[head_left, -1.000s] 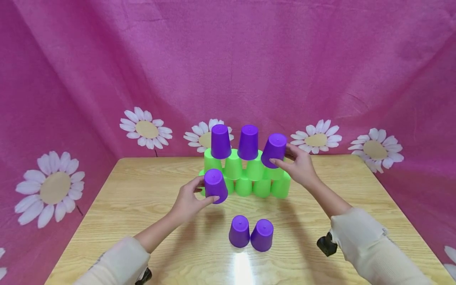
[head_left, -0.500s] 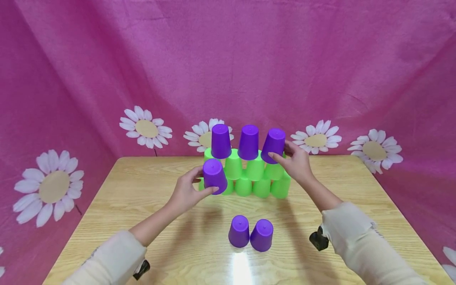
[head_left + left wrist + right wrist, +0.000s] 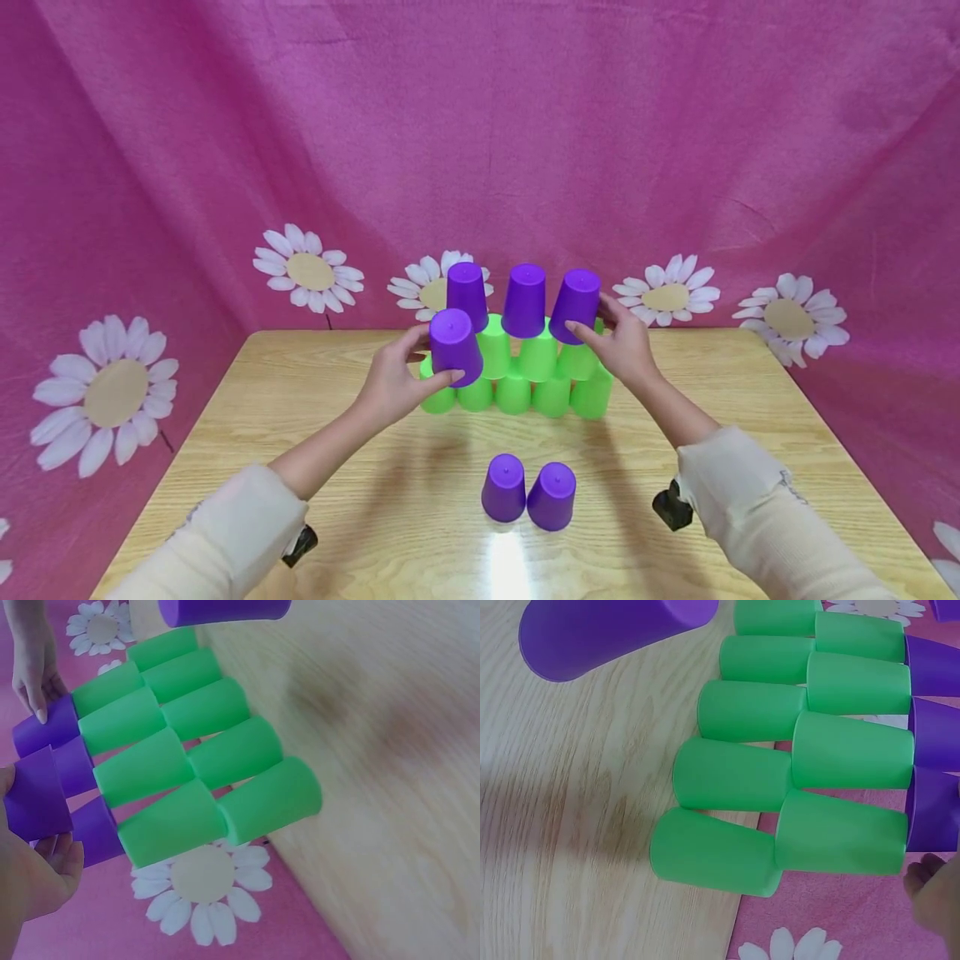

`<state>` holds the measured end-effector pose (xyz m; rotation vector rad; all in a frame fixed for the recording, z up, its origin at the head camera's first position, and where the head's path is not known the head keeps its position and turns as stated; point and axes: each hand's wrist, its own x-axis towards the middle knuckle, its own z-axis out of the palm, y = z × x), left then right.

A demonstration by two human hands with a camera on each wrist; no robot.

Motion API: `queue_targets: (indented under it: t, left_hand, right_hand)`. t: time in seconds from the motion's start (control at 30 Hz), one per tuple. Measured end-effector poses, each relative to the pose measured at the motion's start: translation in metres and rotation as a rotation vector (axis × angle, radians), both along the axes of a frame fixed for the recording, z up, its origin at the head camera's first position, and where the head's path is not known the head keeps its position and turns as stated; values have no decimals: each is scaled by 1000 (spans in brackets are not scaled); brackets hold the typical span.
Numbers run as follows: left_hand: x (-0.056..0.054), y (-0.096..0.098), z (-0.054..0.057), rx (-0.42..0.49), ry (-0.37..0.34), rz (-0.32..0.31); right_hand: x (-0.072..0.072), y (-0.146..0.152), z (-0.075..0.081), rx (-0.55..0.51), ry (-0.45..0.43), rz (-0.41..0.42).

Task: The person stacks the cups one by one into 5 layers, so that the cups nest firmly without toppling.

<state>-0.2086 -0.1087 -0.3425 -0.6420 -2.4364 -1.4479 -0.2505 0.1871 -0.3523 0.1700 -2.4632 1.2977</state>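
In the head view my left hand (image 3: 392, 385) holds an upside-down purple cup (image 3: 456, 348) between thumb and fingers, raised in front of the stack's left end. My right hand (image 3: 627, 340) grips another purple cup (image 3: 576, 302) at the right end of the stack's third row. The right wrist view has that cup (image 3: 932, 810) with its rim against a green cup (image 3: 844, 832). Two more purple cups, a left one (image 3: 467, 292) and a middle one (image 3: 524, 300), sit upside down on the upper green row. Below them, green cups (image 3: 513, 393) form two rows.
Two purple cups, one (image 3: 503, 487) beside the other (image 3: 552, 497), stand upside down on the wooden table (image 3: 300, 467) nearer the person. A pink cloth (image 3: 480, 150) with white daisies hangs behind and at both sides.
My left hand has risen with its purple cup, up toward the third row. The right hand moved its cup slightly up over the first half second, then stayed there.
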Motion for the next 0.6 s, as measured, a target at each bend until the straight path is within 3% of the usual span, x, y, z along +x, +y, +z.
queue_targets:
  t: [0.23, 0.6]
  left_hand:
    - [-2, 2, 16, -3, 16, 1]
    - [-9, 3, 32, -9, -4, 21]
  right_hand:
    - [8, 5, 1, -59, 47, -47]
    - [27, 6, 1, -67, 141, -14]
